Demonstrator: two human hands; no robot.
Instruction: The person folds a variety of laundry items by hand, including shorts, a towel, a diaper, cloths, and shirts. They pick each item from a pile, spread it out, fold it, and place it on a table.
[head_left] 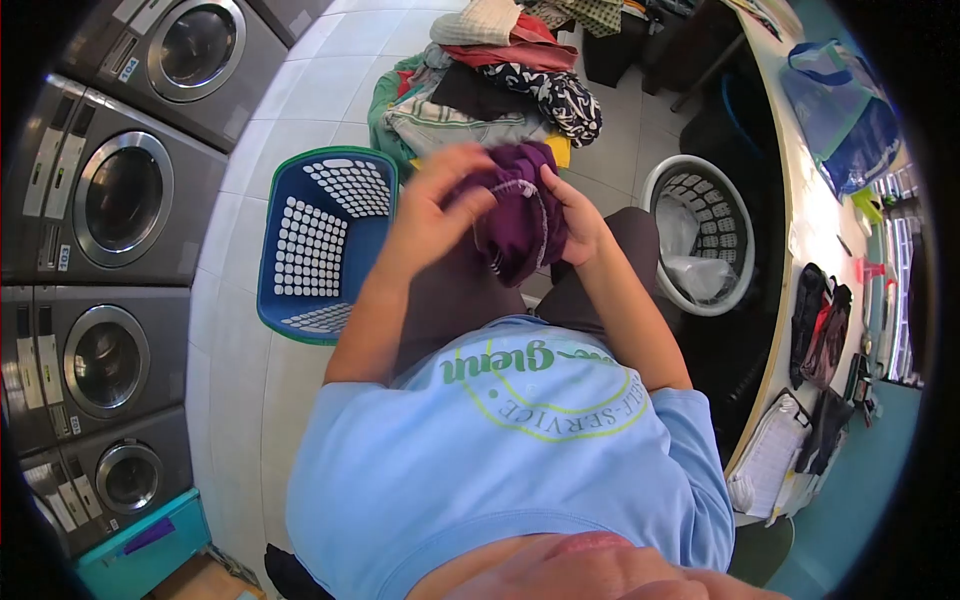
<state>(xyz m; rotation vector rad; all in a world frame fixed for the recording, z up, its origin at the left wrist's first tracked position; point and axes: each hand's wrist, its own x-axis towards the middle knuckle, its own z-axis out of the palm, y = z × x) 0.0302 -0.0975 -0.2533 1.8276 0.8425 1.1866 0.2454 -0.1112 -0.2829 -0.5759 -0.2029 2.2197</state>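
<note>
Several grey machines (185, 170) with round glass doors are stacked along my far left, and a turquoise box (145, 545) stands by the lowest of them. Coming right across the pale tiled floor (235, 260), I have a blue basket (327, 245) with rows of white-looking holes in its walls, just beside my left leg; I see nothing but its own sides and bottom inside it.

Next comes my left hand (440, 215), blurred, its fingers curved at the left side of the purple cloth (520, 215); I can't tell whether they grip it or only touch it. The cloth is bunched up above my lap, with a pale seam running down it. Beyond it, on the floor, lies a heap of clothes (490, 85): green, grey, red, cream, and a black-and-white patterned piece on its right side, with a bit of yellow showing underneath.

My right hand (582, 222) is closed on the right side of the cloth, thumb up along its edge. To the right of my knee stands a round basket (746, 235) with clear plastic (700, 277) in it.

At the far right runs the long surface (812, 228), carrying a blue see-through bag (845, 115), some dark and red items (822, 325) and, nearer me, papers (770, 452)
</note>
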